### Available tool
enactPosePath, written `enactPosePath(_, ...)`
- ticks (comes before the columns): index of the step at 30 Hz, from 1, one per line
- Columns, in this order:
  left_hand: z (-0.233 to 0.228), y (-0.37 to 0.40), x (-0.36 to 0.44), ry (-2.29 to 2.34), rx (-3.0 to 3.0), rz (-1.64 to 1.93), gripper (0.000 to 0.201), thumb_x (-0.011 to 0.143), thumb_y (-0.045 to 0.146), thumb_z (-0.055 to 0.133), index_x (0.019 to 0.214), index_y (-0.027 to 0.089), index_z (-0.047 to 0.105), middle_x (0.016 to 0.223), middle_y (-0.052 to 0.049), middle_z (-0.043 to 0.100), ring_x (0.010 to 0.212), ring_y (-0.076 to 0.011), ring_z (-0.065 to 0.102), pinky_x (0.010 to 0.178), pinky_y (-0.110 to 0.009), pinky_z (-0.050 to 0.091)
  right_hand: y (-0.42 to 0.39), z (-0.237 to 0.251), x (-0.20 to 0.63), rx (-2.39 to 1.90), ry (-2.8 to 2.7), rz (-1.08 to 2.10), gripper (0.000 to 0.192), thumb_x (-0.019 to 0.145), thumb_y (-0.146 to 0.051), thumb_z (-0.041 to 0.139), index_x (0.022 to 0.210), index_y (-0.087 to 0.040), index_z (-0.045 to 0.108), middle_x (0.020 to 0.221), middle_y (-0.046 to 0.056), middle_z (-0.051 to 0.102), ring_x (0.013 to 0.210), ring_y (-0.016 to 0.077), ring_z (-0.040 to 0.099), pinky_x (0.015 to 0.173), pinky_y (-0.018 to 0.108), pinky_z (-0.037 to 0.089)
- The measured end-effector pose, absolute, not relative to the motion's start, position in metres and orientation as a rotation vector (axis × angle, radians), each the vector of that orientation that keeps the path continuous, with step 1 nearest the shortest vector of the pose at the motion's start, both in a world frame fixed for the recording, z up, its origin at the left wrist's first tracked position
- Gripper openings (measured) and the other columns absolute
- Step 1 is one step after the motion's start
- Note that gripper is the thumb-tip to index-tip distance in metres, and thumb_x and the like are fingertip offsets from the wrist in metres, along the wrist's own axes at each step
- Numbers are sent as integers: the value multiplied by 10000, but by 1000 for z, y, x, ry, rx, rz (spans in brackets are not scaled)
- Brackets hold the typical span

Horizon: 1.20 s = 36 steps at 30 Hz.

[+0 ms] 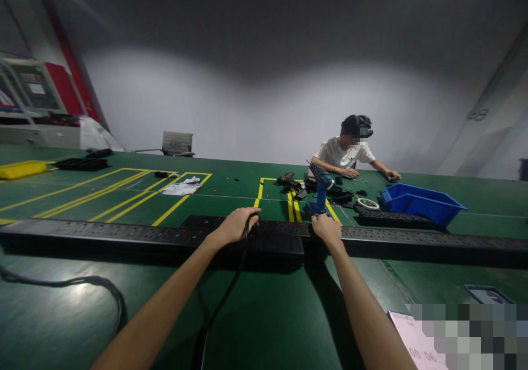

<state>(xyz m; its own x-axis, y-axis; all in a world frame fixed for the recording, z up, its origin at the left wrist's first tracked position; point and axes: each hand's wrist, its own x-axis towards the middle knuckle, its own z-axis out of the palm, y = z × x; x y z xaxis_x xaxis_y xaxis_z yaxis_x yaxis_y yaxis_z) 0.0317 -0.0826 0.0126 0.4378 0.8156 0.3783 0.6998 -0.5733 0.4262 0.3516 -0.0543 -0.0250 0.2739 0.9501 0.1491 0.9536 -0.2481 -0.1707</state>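
My left hand (239,224) is closed with a black cable (235,276) at its fingers, over a black power strip (280,243). The cable runs from the fingers down towards me. Right of it, my right hand (327,228) is closed at the far edge of the long row of power strips (391,238). A blue cordless drill (320,188) stands upright just behind that hand. What the right fingers grip is hidden, so I cannot tell whether they touch the drill's base.
Another person (346,150) leans on the far side of the green table (231,191). A blue bin (424,202) and a tape roll (368,204) lie right. Further left are a plastic bag (181,187) and yellow tray (22,169). A thick cable (82,280) lies front left.
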Motion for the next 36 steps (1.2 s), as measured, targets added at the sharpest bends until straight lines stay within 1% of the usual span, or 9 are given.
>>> enactPosePath(8, 5, -82, 33, 1380, 2493, 790, 398, 900, 368, 463, 1236, 216, 612, 1202, -93, 652, 1115, -271, 594, 975, -386, 421, -55, -25, 352, -2318, -1777, -39, 489, 920, -407, 308, 976, -104, 688, 975, 195, 683, 967, 320, 628, 903, 468, 348)
enactPosePath(14, 6, -80, 34, 1353, 2514, 765, 399, 833, 312, 561, 1219, 223, 615, 1215, -75, 641, 1121, -258, 582, 989, -371, 416, -55, -25, 352, -2344, -1773, -36, 496, 930, -405, 293, 1034, -108, 676, 997, 203, 675, 993, 309, 622, 925, 460, 329)
enactPosePath(18, -2, -74, 32, 1281, 2506, 815, 376, 839, 255, 538, 1207, 244, 615, 1169, -59, 655, 1081, -226, 594, 972, -360, 436, -55, -25, 352, -2346, -1779, -23, 502, 933, -413, 293, 1035, -106, 678, 1000, 203, 673, 994, 304, 619, 933, 450, 324)
enactPosePath(23, -10, -69, 28, 1199, 2472, 934, 322, 829, 281, 562, 1142, 267, 637, 1095, -40, 670, 1040, -210, 601, 944, -367, 458, -54, -25, 352, -2346, -1778, -15, 512, 933, -416, 291, 1039, -98, 678, 1017, 208, 668, 1007, 305, 612, 934, 446, 328)
enactPosePath(26, -13, -69, 27, 1134, 2425, 987, 301, 828, 300, 564, 1115, 257, 641, 1100, -32, 669, 1054, -204, 594, 960, -367, 450, -54, -24, 352, -2341, -1779, -20, 512, 928, -407, 291, 1028, -89, 679, 1017, 211, 666, 1013, 315, 609, 922, 453, 337)
enactPosePath(31, -14, -70, 28, 1105, 2299, 1023, 321, 796, 347, 610, 1092, 226, 639, 1070, -44, 675, 1019, -203, 615, 937, -355, 468, -54, -23, 351, -2335, -1772, -34, 503, 925, -409, 303, 1012, -89, 681, 999, 199, 672, 982, 319, 619, 906, 454, 357)
enactPosePath(36, -8, -74, 27, 1052, 2239, 998, 304, 796, 310, 610, 1081, 209, 635, 1082, -45, 674, 1031, -196, 614, 947, -360, 464, -54, -23, 350, -2349, -1782, -35, 503, 927, -407, 302, 1018, -89, 680, 999, 195, 672, 987, 323, 618, 910, 461, 358)
